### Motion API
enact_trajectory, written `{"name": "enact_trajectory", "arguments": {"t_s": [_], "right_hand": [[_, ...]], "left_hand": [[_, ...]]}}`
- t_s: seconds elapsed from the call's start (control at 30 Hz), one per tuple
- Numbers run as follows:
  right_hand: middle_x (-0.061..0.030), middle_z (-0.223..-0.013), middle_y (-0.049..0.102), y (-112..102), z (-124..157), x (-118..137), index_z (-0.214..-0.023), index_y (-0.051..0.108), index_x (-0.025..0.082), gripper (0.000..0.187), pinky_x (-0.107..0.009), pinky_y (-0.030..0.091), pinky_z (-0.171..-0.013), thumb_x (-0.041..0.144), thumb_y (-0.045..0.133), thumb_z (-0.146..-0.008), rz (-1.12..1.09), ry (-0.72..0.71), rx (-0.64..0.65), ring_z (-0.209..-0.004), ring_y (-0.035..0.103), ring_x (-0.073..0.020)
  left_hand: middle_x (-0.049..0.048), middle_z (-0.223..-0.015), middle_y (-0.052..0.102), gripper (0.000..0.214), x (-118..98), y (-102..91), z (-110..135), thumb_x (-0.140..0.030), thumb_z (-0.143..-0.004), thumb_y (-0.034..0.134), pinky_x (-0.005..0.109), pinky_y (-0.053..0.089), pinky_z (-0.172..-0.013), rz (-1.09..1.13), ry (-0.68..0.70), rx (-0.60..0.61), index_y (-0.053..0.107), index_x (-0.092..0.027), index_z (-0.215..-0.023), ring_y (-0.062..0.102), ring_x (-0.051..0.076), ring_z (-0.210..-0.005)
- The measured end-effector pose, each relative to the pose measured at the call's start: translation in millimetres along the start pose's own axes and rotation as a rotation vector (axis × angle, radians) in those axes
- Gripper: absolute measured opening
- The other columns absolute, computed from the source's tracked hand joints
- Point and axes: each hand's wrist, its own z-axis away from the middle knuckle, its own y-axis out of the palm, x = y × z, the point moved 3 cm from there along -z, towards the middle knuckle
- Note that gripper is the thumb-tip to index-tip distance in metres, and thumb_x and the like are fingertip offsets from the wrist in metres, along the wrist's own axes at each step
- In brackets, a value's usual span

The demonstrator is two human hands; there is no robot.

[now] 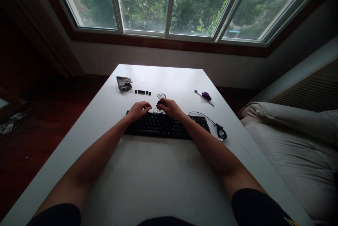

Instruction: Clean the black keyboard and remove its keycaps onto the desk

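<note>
A black keyboard (158,126) lies across the white table in front of me. Over its far left edge rests my left hand (139,110), fingers loosely curved and a little apart, with nothing visible in them. My right hand (169,107) is closed in a pinch above the keyboard's far edge. Between its fingertips is a dark piece with thin wire around it, which looks like a wire keycap puller (161,96). A wire loop shows beyond the fingers, and thin wires run down toward the keys. Past my left hand, several black keycaps (143,92) sit in a row.
A crumpled grey cloth (124,83) lies at the far left. On the right are a thin brush (204,98), a purple crumpled item (206,96) and the keyboard's bundled cable (221,132). A light-covered couch (290,148) stands beyond the table's right edge.
</note>
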Motion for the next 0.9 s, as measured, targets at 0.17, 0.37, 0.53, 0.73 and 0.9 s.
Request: {"name": "enact_trajectory", "arguments": {"t_s": [0.17, 0.37, 0.53, 0.73, 0.9], "right_hand": [[-0.0018, -0.082, 0.073, 3, 1, 6, -0.093, 0.064, 0.022, 0.010, -0.027, 0.049, -0.072, 0.031, 0.062, -0.089, 0.042, -0.023, -0.013, -0.075, 0.068, -0.0162], [-0.0002, -0.079, 0.073, 8, 1, 4, -0.093, 0.063, 0.021, 0.007, -0.024, 0.048, -0.067, 0.027, 0.059, -0.091, -0.011, -0.024, 0.045, -0.069, 0.067, -0.0132], [-0.0002, -0.076, 0.070, 13, 2, 5, -0.095, 0.067, 0.020, 0.009, -0.023, 0.041, -0.065, 0.025, 0.064, -0.089, 0.176, -0.129, 0.067, -0.067, 0.060, -0.0129], [-0.0020, -0.081, 0.069, 16, 5, 11, -0.099, 0.066, 0.019, 0.011, -0.023, 0.037, -0.065, 0.025, 0.061, -0.091, 0.282, -0.200, 0.061, -0.067, 0.057, -0.0130], [-0.0027, -0.085, 0.071, 19, 7, 10, -0.099, 0.065, 0.020, 0.011, -0.024, 0.039, -0.067, 0.023, 0.060, -0.090, 0.277, -0.169, 0.037, -0.072, 0.061, -0.0149]], "left_hand": [[0.0032, -0.092, 0.071, 0.020, 1, 2.4, 0, -0.033, -0.088, 0.058, 0.027, 0.049, -0.072, -0.019, 0.005, 0.027, 0.074, -0.022, -0.094, 0.061, 0.016, -0.078], [0.0025, -0.093, 0.071, 0.020, 2, 2.8, 0, -0.031, -0.089, 0.057, 0.027, 0.048, -0.074, -0.038, 0.000, 0.043, 0.074, -0.022, -0.094, 0.061, 0.016, -0.078], [0.0023, -0.093, 0.071, 0.020, 1, 2.0, 1, -0.032, -0.089, 0.057, 0.027, 0.048, -0.073, -0.047, -0.007, 0.060, 0.074, -0.023, -0.095, 0.061, 0.016, -0.078], [0.0025, -0.092, 0.071, 0.021, 1, 2.0, 2, -0.032, -0.088, 0.056, 0.027, 0.047, -0.072, -0.078, -0.023, 0.084, 0.074, -0.022, -0.094, 0.061, 0.017, -0.078], [0.0038, -0.092, 0.071, 0.023, -3, 2.3, 3, -0.035, -0.088, 0.056, 0.028, 0.045, -0.070, -0.185, -0.024, 0.122, 0.074, -0.023, -0.093, 0.062, 0.019, -0.081]]}}
